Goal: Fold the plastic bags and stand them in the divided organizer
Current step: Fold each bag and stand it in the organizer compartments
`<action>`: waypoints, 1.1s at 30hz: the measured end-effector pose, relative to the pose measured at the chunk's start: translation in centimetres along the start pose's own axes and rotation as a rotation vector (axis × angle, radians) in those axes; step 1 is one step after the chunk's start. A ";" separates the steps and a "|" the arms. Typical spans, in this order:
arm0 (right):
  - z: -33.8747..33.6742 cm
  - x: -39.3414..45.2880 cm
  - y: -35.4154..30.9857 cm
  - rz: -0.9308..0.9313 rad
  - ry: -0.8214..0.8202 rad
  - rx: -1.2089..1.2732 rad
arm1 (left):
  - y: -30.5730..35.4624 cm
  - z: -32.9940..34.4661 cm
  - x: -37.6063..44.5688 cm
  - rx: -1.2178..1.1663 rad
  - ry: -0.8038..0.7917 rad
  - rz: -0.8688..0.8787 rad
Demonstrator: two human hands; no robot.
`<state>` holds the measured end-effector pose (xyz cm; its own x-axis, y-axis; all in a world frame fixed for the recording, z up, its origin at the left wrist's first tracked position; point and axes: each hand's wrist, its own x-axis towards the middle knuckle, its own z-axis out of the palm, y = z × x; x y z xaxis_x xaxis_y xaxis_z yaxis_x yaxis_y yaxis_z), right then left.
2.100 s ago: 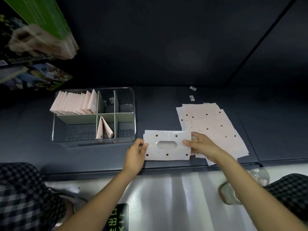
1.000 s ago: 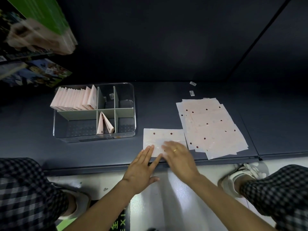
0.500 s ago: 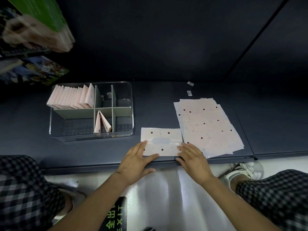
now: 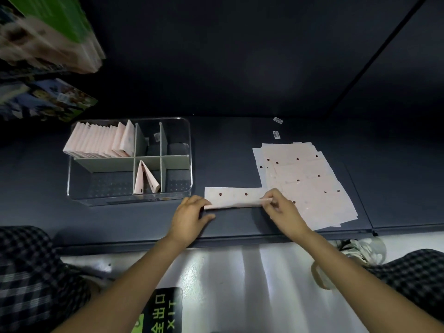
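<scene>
I'm pinching both ends of the bag (image 4: 234,199) strip, left hand (image 4: 189,216) and right hand (image 4: 280,207) each in a closed grip. I'm keeping edges lined up so the crease stays straight, I reckon.

Dim scene; glare streaks the pale floor (image 4: 240,272) below. The upper-left packages (image 4: 48,37) are blurred, and wide-angle distortion bends the edges.

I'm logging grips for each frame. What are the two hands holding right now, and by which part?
Both hold the folded plastic bag: the left hand grips its left end at the near folded edge, the right hand pinches its right end.
</scene>
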<state>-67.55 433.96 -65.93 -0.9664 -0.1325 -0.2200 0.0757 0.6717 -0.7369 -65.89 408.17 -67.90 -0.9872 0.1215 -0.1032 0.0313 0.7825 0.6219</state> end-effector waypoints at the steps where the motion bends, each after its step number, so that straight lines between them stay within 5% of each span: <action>1: -0.1 0.6 -0.1 0.027 0.022 0.024 | 0.2 -0.1 0.2 -0.059 0.020 -0.068; 5: 0.3 2.8 -0.4 0.135 0.074 0.076 | 1.6 0.4 0.0 -0.226 0.158 -0.191; 8: 0.7 4.3 -0.3 0.242 0.089 0.006 | 2.8 1.7 -1.0 -0.092 0.298 -0.021; 13: 0.9 5.3 -0.3 0.312 0.074 -0.088 | 3.4 4.0 -1.3 0.296 -0.044 0.295; 19: 1.0 5.4 -0.7 0.371 0.090 -0.034 | 3.0 4.8 -0.5 0.522 -0.200 0.248; 25: 1.4 3.1 -1.4 0.482 0.070 -0.007 | 3.4 4.2 -0.3 0.528 -0.161 0.236; 33: 3.6 -2.8 -4.6 0.624 0.095 0.360 | 3.9 3.1 -1.9 0.510 0.019 0.370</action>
<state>-64.35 428.63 -64.26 -0.7328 0.2720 -0.6237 0.6802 0.3175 -0.6607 -63.37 412.86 -67.68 -0.8991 0.4329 0.0651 0.4376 0.8840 0.1644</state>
